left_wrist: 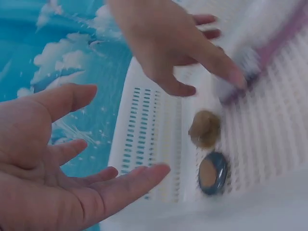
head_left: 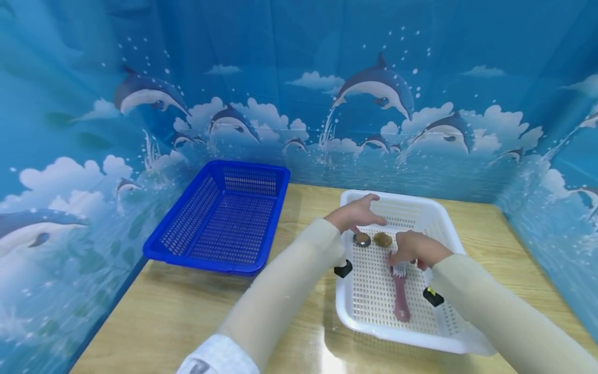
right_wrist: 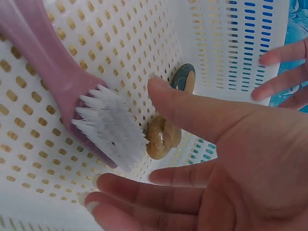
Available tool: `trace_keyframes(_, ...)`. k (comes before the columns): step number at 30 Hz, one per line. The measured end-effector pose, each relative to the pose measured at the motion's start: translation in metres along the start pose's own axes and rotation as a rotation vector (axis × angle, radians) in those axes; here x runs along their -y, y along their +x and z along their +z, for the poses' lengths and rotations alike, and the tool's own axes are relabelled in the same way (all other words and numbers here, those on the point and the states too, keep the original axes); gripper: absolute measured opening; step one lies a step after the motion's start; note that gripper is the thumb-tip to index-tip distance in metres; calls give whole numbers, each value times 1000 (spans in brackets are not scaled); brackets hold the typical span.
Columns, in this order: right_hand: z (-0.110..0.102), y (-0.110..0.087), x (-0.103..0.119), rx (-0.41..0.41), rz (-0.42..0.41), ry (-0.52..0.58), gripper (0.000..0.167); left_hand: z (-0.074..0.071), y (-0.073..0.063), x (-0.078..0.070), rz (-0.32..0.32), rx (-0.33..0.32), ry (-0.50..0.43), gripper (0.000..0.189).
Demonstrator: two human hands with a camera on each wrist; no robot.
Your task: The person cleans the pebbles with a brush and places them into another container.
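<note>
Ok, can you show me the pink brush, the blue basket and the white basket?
Pink brush (right_wrist: 71,86), right wrist view: where the handle meets the head.
Blue basket (head_left: 237,226), head view: its bare floor.
White basket (head_left: 397,335), head view: its near rim.

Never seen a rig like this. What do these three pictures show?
No machine here: a person works bare-handed. The wide picture comes from a head-worn camera looking forward and down; the other two come from cameras on each wrist. A blue basket and a white basket stand on a table. The white one contains a brush, a brown lump and a dark round piece with a tan centre. The left hand is near that piece, the right hand by the brush's bristles. Neither clearly grips anything.
</note>
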State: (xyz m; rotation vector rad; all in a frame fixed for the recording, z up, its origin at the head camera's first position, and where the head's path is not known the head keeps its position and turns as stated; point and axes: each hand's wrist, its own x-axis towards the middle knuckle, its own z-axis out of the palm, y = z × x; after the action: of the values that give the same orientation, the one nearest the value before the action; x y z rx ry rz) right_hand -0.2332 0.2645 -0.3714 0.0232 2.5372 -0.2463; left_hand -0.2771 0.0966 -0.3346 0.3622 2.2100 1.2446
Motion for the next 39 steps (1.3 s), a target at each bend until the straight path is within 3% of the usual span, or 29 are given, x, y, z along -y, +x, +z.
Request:
trace_keyframes(3,1,-1,0,14,4,-3,55,4,5,2,-17,3,-93,72)
trace_keyframes(10,5,-1,1,52,32,-24,61,12,15,8,-89,-53,8,73)
trace_keyframes(16,8,-3,-3,124,98,-102,59,19,16,6,-122,-49,-5,76)
trace_keyframes(18,12,-4,-5,148,107,-85,55,22,17,6,-124,-64,48,74)
trace_keyframes(25,21,-8,-12,174,131,-26,47,34,13,8,-66,-157,385,61)
trace_keyframes(32,24,-6,-20,166,106,11,38,45,19,17,-35,-208,568,33)
trace_keyframes(39,24,0,-29,217,80,156,24,57,19,23,-60,-199,725,37)
